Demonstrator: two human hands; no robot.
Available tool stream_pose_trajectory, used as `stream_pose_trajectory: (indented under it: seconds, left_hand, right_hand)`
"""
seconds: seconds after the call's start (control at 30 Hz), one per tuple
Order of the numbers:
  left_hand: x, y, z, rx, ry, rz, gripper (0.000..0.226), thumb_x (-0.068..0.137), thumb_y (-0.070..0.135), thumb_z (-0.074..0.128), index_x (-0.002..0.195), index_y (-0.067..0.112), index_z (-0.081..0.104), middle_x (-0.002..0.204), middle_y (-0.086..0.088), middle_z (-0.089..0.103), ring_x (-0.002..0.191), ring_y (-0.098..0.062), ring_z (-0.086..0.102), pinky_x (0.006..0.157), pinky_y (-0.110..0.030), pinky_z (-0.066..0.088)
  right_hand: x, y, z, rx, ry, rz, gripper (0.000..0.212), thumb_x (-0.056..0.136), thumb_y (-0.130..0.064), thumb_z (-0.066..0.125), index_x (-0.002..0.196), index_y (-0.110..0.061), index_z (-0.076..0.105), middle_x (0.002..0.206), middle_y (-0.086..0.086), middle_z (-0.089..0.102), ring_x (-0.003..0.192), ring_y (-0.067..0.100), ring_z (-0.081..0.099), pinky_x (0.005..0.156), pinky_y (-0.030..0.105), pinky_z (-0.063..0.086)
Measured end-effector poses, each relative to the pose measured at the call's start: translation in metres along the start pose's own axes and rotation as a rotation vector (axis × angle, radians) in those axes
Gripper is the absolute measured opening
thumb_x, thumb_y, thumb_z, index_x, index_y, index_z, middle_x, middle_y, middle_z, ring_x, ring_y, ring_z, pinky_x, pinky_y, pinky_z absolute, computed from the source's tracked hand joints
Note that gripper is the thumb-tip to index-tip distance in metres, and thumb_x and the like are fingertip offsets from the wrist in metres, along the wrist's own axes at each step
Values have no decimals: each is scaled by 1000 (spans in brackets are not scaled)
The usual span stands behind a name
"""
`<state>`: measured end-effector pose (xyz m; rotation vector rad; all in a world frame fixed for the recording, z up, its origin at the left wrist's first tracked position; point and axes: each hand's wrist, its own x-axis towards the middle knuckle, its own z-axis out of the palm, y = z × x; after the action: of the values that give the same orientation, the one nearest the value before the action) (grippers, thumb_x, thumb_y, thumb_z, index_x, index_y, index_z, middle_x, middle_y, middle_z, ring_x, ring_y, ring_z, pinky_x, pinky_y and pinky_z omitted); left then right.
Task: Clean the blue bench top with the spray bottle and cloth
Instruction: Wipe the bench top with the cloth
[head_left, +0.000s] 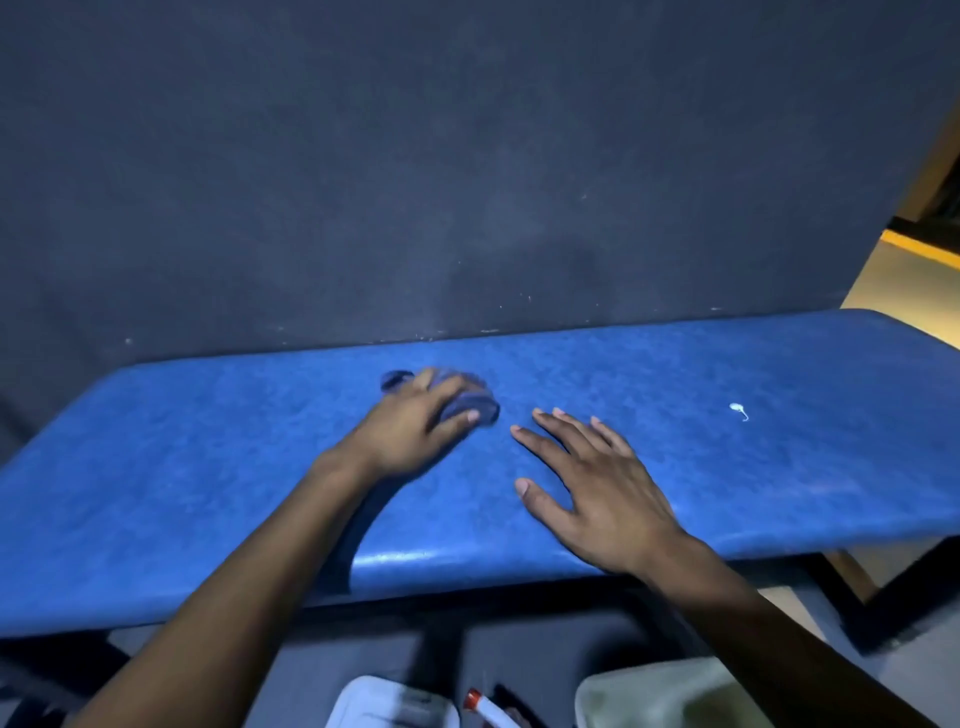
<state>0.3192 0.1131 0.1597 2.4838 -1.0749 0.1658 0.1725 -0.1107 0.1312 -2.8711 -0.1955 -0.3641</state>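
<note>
The blue padded bench top (753, 467) runs across the view in front of a dark wall. My left hand (410, 426) lies on a crumpled blue cloth (470, 405) near the middle of the bench, fingers curled over it; hand and cloth look motion-blurred. My right hand (597, 483) rests flat on the bench just right of the cloth, fingers spread and straight, holding nothing. A small white spot (738, 410) sits on the bench farther right. The spray bottle (491, 709), white with a red tip, lies on the floor below the bench's front edge.
Two pale containers sit on the floor at the bottom, a white one (389, 701) left of the bottle and a greenish one (660, 696) right of it. The bench's black frame leg (857, 613) stands at the lower right. A dark wall (415, 182) backs the bench.
</note>
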Motion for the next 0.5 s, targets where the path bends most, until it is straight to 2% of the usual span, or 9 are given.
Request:
stream_pose_trajectory:
  seconds: [0.07,0.1,0.2,0.27,0.37,0.4,0.43,0.5]
  left_hand:
    - [-45,10,-12,-21,-51,99,36,101,53,52,134,41,54,133,30,47,126,10,43,109,-15,33]
    - [-61,8,-21,-28,-88,111,36,100,53,53,134,42,54,134,29,47,126,11,43,107,-11,32]
    - [-59,-32,-41,5,-53,54,37,98,56,50,130,38,58,128,30,52,125,-4,51,107,-11,29]
    - [-34,-59,-36,66,53,-70,50,93,61,43,132,35,57,122,26,52,126,-17,52,106,-20,30]
    - [4,-64,-11,75,162,-422,62,86,68,34,135,35,54,126,-7,58,124,-34,55,102,-42,43]
    - [10,-57,-4,80,176,-463,62,85,68,34,133,35,54,125,-11,57,122,-36,56,100,-45,46]
    - [9,-48,0,75,165,-444,60,85,69,33,132,37,54,125,-10,58,121,-35,56,99,-45,47]
    - [-14,-25,1,52,125,-284,53,91,66,37,133,38,53,130,2,59,125,-25,55,102,-41,45]
  right_hand:
    - [0,0,0,-2,-2,5,67,95,-70,24,156,-43,30,167,-13,24,156,6,12,128,39,8]
    - [0,0,0,-1,1,6,67,95,-70,24,156,-43,30,167,-13,24,156,6,12,128,39,8]
    - [1,0,2,0,0,8,67,95,-70,24,156,-43,30,167,-13,24,156,6,12,128,39,8]
    - [1,0,2,5,3,12,67,95,-70,25,156,-43,30,167,-13,24,156,5,12,128,40,8]
    - [1,1,1,4,5,13,66,95,-70,25,155,-44,31,167,-14,24,155,5,13,128,39,8]
    - [1,1,1,6,5,9,66,95,-69,26,155,-43,32,167,-13,25,155,6,14,128,39,8]
    - [1,0,1,7,6,7,65,95,-69,26,155,-43,32,167,-13,26,155,6,15,128,39,8]
    - [0,0,1,6,11,7,66,95,-69,26,155,-43,33,167,-12,26,155,7,16,128,39,8]
